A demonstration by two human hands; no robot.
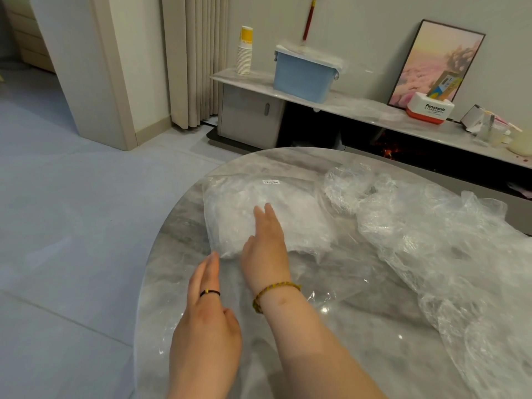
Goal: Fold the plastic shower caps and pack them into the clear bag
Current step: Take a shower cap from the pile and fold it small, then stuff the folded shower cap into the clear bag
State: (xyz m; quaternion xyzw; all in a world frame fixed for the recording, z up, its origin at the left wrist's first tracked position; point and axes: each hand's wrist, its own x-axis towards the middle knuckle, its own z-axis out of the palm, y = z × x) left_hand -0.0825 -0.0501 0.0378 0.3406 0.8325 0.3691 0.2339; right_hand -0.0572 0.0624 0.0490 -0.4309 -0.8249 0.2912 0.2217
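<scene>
Round grey marble bench [180, 231], glossy top. Heap of loose, crumpled clear plastic shower caps [431, 234] runs along the right edge from far to near. Clear plastic bag [290, 208], white label on its far side, lies flat near the far-left edge; contents look like whitish folded caps, though the film blurs them. Right hand [266, 246], fingers straight, presses flat on the bag's near part. Left hand [205, 312], fingers extended, grasps nothing; fingertips at the bag's near-left corner.
</scene>
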